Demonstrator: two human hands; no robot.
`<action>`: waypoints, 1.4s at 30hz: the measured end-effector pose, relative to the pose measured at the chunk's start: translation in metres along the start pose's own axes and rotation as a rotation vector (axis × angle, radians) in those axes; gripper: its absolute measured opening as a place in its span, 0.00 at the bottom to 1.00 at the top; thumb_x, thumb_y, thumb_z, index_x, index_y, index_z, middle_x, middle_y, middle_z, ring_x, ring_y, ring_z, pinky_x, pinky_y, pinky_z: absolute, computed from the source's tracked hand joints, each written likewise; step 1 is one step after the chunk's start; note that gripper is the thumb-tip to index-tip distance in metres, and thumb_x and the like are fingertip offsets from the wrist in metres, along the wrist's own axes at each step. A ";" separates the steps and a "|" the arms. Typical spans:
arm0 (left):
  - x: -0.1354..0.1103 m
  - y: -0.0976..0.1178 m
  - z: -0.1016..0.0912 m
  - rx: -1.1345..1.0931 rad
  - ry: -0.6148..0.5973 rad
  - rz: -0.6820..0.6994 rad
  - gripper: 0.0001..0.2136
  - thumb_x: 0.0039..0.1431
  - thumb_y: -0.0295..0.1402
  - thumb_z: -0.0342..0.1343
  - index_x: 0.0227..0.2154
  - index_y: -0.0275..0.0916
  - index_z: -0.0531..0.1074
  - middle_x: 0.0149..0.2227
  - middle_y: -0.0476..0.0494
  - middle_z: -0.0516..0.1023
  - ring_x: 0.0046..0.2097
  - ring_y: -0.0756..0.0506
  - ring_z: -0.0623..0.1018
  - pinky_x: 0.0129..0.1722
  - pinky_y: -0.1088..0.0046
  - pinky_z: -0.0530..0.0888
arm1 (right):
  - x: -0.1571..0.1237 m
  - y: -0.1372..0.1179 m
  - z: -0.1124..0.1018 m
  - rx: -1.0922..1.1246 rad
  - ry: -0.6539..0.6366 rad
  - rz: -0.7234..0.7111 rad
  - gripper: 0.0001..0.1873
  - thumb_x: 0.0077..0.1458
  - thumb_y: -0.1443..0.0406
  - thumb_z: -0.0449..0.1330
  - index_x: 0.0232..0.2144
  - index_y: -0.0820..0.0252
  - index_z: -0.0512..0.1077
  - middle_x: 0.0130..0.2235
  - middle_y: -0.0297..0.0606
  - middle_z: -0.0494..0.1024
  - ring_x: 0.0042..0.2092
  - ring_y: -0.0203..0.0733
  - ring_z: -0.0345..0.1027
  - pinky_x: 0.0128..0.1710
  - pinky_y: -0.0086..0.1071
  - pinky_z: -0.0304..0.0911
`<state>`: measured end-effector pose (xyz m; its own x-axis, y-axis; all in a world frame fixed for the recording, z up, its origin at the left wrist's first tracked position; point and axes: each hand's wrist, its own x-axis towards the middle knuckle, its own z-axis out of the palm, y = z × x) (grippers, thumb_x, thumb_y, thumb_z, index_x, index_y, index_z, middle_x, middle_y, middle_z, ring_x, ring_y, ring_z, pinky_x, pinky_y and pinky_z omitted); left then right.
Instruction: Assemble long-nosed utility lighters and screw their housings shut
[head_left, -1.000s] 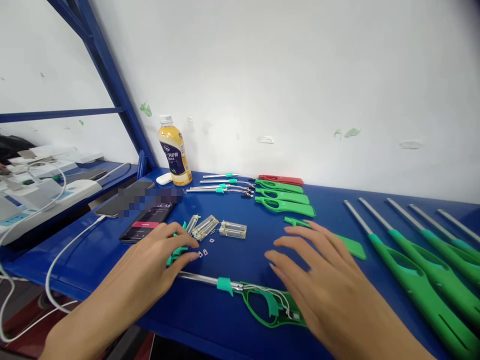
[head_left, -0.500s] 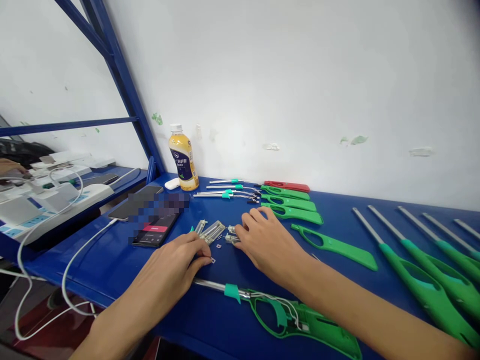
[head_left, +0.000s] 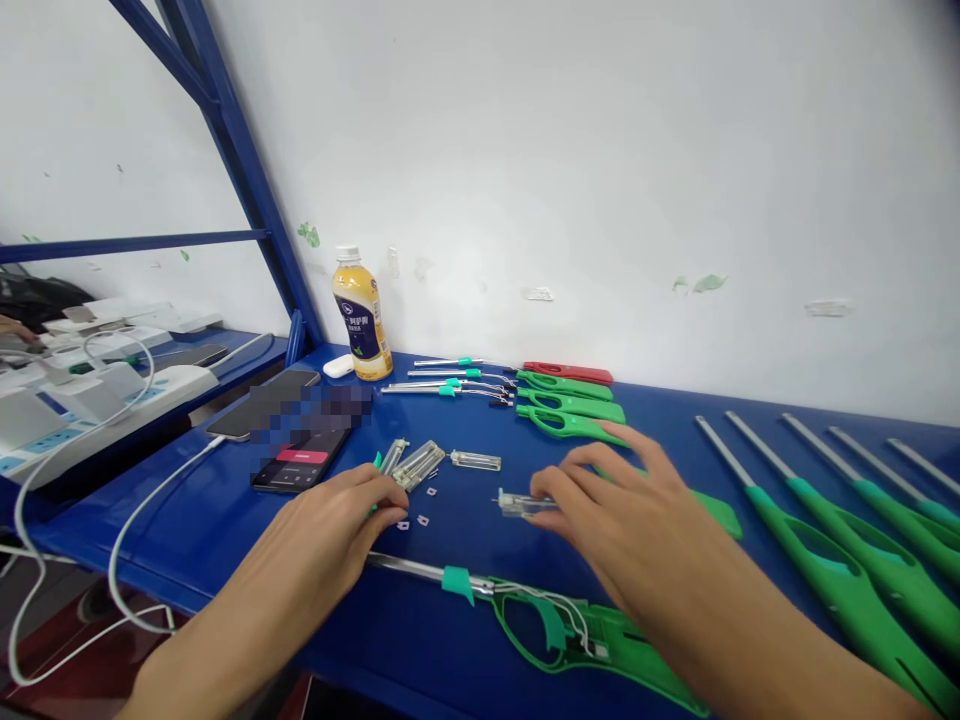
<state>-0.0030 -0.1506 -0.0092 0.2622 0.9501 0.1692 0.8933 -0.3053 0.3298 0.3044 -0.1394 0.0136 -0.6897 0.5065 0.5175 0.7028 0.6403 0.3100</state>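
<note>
Right hand (head_left: 615,510) drew back — now pinching a clear tube (head_left: 517,502).

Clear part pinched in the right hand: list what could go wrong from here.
The right hand holds the clear part by its fingertips only; it could slip.
The tiny white pieces lie loose beside the left hand; a brush may scatter them.
The open lighter lies near the table edge, by both forearms; it could be knocked off.

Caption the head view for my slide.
Right hand pinches a clear cartridge; left hand rests on the blue bench.
</note>
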 end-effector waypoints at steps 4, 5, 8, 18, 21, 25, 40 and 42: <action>-0.002 -0.004 0.000 -0.014 -0.011 0.003 0.08 0.71 0.36 0.53 0.41 0.46 0.79 0.43 0.46 0.83 0.43 0.41 0.84 0.43 0.67 0.74 | -0.029 -0.003 -0.011 0.047 0.072 0.096 0.26 0.80 0.62 0.39 0.44 0.52 0.77 0.39 0.34 0.85 0.44 0.48 0.77 0.61 0.54 0.52; -0.002 -0.003 0.001 -0.018 -0.017 0.010 0.08 0.71 0.35 0.53 0.39 0.46 0.78 0.42 0.46 0.83 0.41 0.41 0.83 0.42 0.67 0.74 | -0.036 -0.005 -0.012 0.070 0.100 0.145 0.25 0.81 0.61 0.39 0.46 0.52 0.77 0.40 0.34 0.85 0.45 0.48 0.77 0.63 0.54 0.52; 0.002 0.002 0.001 -0.025 -0.031 0.032 0.10 0.70 0.33 0.51 0.34 0.45 0.76 0.38 0.47 0.82 0.37 0.43 0.82 0.39 0.68 0.73 | -0.052 -0.010 -0.009 0.126 0.177 0.248 0.21 0.80 0.60 0.43 0.50 0.53 0.76 0.42 0.35 0.85 0.46 0.46 0.77 0.65 0.50 0.52; 0.008 0.017 -0.002 -0.029 0.150 0.073 0.13 0.71 0.40 0.48 0.35 0.45 0.76 0.33 0.47 0.82 0.31 0.42 0.82 0.32 0.69 0.73 | -0.059 -0.020 -0.001 0.253 0.258 0.325 0.10 0.76 0.65 0.54 0.49 0.55 0.76 0.42 0.33 0.83 0.44 0.41 0.77 0.66 0.41 0.53; 0.006 0.025 -0.011 -0.059 0.235 0.080 0.12 0.73 0.44 0.51 0.40 0.46 0.77 0.25 0.54 0.78 0.22 0.47 0.76 0.25 0.72 0.69 | -0.060 -0.023 0.001 0.319 0.254 0.335 0.08 0.73 0.66 0.58 0.48 0.53 0.76 0.42 0.31 0.82 0.44 0.41 0.76 0.67 0.40 0.52; 0.011 0.045 -0.010 -0.202 0.325 0.130 0.08 0.72 0.40 0.57 0.38 0.46 0.79 0.21 0.58 0.74 0.20 0.50 0.71 0.21 0.76 0.67 | -0.062 -0.024 0.003 0.319 0.287 0.346 0.06 0.71 0.67 0.60 0.48 0.53 0.75 0.40 0.31 0.82 0.42 0.41 0.75 0.67 0.41 0.51; 0.037 0.109 0.004 -0.423 0.346 0.278 0.05 0.67 0.29 0.58 0.39 0.44 0.79 0.29 0.56 0.80 0.24 0.54 0.73 0.21 0.79 0.67 | -0.062 -0.026 0.006 0.341 0.291 0.362 0.05 0.73 0.65 0.58 0.45 0.53 0.76 0.39 0.29 0.82 0.40 0.40 0.77 0.66 0.41 0.50; 0.036 0.107 0.005 -0.438 0.349 0.304 0.09 0.69 0.29 0.58 0.48 0.46 0.80 0.34 0.55 0.82 0.26 0.54 0.75 0.22 0.80 0.68 | -0.062 -0.027 0.005 0.345 0.294 0.364 0.05 0.73 0.65 0.59 0.45 0.53 0.76 0.39 0.28 0.82 0.40 0.39 0.77 0.67 0.40 0.51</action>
<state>0.1037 -0.1486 0.0275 0.2803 0.7625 0.5831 0.5462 -0.6262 0.5563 0.3278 -0.1850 -0.0310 -0.3024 0.5794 0.7569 0.7540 0.6312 -0.1820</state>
